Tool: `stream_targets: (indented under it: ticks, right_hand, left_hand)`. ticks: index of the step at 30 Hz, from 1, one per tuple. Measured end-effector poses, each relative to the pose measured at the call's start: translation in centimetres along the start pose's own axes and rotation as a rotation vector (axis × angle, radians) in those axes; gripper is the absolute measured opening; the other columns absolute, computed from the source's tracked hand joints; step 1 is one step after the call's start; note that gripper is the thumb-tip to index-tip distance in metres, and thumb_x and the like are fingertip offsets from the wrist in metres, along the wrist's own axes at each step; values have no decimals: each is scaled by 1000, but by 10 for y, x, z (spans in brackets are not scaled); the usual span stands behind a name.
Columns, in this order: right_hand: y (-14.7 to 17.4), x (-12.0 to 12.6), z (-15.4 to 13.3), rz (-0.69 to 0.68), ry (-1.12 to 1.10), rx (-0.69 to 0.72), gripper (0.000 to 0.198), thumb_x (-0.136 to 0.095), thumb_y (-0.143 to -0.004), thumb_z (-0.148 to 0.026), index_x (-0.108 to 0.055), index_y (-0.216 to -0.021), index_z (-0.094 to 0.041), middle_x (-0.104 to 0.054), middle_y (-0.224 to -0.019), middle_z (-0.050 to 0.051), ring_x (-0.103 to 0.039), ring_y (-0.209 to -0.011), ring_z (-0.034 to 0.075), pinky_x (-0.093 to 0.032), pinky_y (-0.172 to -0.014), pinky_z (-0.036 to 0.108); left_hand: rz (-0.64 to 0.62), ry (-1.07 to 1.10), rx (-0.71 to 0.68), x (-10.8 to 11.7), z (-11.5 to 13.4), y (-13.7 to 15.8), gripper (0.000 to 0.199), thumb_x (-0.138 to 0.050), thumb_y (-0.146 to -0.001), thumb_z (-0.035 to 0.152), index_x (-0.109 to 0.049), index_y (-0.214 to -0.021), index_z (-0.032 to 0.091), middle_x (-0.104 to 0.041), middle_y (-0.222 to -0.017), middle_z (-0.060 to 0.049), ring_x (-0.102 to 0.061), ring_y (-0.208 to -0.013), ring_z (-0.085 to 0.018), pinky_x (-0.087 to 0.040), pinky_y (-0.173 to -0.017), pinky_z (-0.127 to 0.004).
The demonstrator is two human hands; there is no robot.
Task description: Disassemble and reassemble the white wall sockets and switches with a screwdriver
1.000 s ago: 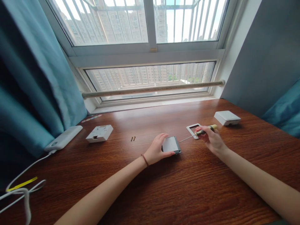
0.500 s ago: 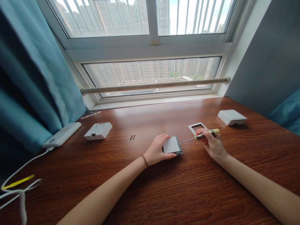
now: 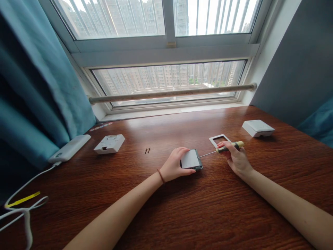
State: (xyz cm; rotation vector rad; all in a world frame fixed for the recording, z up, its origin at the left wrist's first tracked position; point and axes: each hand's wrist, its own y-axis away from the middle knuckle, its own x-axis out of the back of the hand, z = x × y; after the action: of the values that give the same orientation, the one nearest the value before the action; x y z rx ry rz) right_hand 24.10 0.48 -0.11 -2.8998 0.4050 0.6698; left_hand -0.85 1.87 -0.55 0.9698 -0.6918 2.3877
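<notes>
"Forearms (image 3: 118, 213), my own, reach in over a reddish-brown wood-grained tabletop (image 3: 166, 222)."

"What lies closest?"

"At lower left, a looped white cable (image 3: 27, 222) with a flat yellow strip (image 3: 23, 199) just beside it. A thin brown band (image 3: 160, 176) rings my left wrist."

"And your left hand (image 3: 175, 166)?"

"Its fingers (image 3: 183, 150) and thumb (image 3: 188, 172) stand apart just as wide as what they grip, a square white-faced module with a grey edge (image 3: 189, 159), near the middle of the table. My thumb presses the near side, the fingertips the far side. I cannot tell whether its underside touches the wood."

"The right hand (image 3: 240, 163)?"

"Closed around the black-and-yellow handle of a slim steel-shafted screwdriver (image 3: 222, 149). The tip meets the module's grey right edge; whether it sits in a slot, I can't tell."

"Beyond them?"

"A thin white square frame (image 3: 217, 136), partly covered by my right hand. Two small brownish metal screws (image 3: 146, 151) lie side by side, left of the module. Farther left are a white square box with a dark socket (image 3: 109, 144) and a rounded white oblong device (image 3: 70, 149), the cable in its near end. Over on the right sits a white square box with a raised top (image 3: 258, 127)."

"And farthest?"

"A blue cloth curtain (image 3: 52, 86) at left, a pale round rail (image 3: 171, 93), then a grey-framed glass window (image 3: 166, 52) with tall buildings (image 3: 156, 77) outside."
</notes>
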Motion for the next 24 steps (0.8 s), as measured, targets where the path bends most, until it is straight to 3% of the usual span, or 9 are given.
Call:
stream_targets:
  ticks: [9,15,19,24]
  right_hand:
    - [-1,3,-1,-87,19,-82,11,-69,-69,-26,-69,-64,-16,-68,-67,1,-62,-62,10,-50,-54,16]
    - [-13,11,-5,-58,34,-423,11,-70,-68,-23,-64,-75,-16,-70,-69,4,-61,-51,11,-52,-46,20]
    - [-16,13,-4,-21,40,-548,11,-66,-72,-23,-62,-75,-14,-67,-61,5,-56,-42,9,-47,-35,16]
    - [-13,9,-3,42,-21,-709,15,-58,-79,-24,-55,-68,-15,-53,-48,-2,-41,-31,2,-34,-26,8]
  left_hand:
    - [5,19,19,1,1,0,71,-70,-62,51,-45,-120,20,-49,-123,-11,-44,-116,-27,-35,-101,-41]
    - [0,54,38,2,3,-1,67,-72,-62,48,-47,-117,21,-51,-121,-10,-46,-113,-27,-36,-99,-41]
    - [-18,43,38,3,3,-2,66,-71,-63,48,-47,-117,20,-51,-120,-10,-47,-112,-26,-36,-98,-39]
    - [-29,34,46,4,3,-3,60,-68,-66,49,-48,-115,21,-51,-118,-10,-47,-110,-25,-37,-97,-39]
